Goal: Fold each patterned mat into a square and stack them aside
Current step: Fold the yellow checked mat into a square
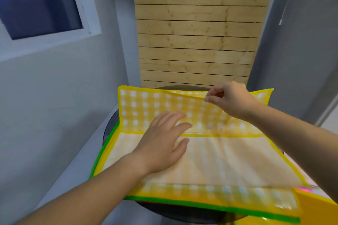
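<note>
The yellow checked mat [210, 160] is pressed flat by the left hand [164, 142], fingers spread wide; its folded edge is pinched by the right hand [230, 100].

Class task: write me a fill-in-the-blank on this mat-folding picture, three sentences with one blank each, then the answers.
1. The mat being folded is checked white and ______.
2. The right hand pinches its raised flap, while the left hand lies ______ on it, fingers straight.
3. The second mat, lying underneath, shows a ______ border.

Answers: yellow; flat; green
</note>
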`<state>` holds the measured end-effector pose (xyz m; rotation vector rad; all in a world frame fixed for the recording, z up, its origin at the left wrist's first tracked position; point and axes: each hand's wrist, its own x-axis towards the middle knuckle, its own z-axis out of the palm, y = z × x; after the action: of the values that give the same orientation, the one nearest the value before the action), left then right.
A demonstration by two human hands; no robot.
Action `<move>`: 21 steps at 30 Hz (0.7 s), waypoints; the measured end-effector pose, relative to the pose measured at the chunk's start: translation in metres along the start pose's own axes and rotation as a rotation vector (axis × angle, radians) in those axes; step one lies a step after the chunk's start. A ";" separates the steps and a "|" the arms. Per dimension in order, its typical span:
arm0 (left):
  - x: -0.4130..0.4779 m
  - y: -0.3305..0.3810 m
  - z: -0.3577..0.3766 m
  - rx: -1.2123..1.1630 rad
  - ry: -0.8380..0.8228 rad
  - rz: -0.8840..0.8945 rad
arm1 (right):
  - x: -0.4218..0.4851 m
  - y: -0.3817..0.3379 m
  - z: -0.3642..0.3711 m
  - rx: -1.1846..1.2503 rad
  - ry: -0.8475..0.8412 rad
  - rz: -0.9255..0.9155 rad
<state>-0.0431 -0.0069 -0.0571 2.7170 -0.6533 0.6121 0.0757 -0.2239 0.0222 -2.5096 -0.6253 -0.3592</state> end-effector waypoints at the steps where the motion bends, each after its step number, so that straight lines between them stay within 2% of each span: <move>1: 0.003 0.006 -0.008 -0.008 0.089 0.048 | -0.010 -0.004 -0.004 -0.004 -0.004 -0.016; 4: 0.008 0.027 -0.031 0.006 0.253 0.148 | -0.045 -0.014 -0.009 -0.043 -0.034 -0.056; 6: 0.004 0.035 -0.038 0.009 0.245 0.188 | -0.069 -0.017 -0.008 -0.085 -0.047 -0.084; 9: -0.007 0.041 -0.038 -0.020 0.101 0.153 | -0.102 -0.020 0.000 -0.151 -0.052 -0.131; 13: -0.021 0.035 -0.019 -0.011 -0.255 0.006 | -0.133 -0.014 0.024 -0.119 -0.116 -0.110; 16: -0.031 0.027 -0.003 0.028 -0.498 -0.037 | -0.148 -0.004 0.044 -0.024 -0.167 -0.064; 18: -0.037 0.023 0.006 0.041 -0.580 -0.052 | -0.157 0.001 0.054 0.001 -0.189 -0.047; 21: -0.041 0.019 0.013 0.051 -0.604 -0.039 | -0.166 0.006 0.064 0.017 -0.188 -0.047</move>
<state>-0.0807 -0.0126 -0.0844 2.9548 -0.7139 -0.2274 -0.0562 -0.2532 -0.0941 -2.5341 -0.7576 -0.1347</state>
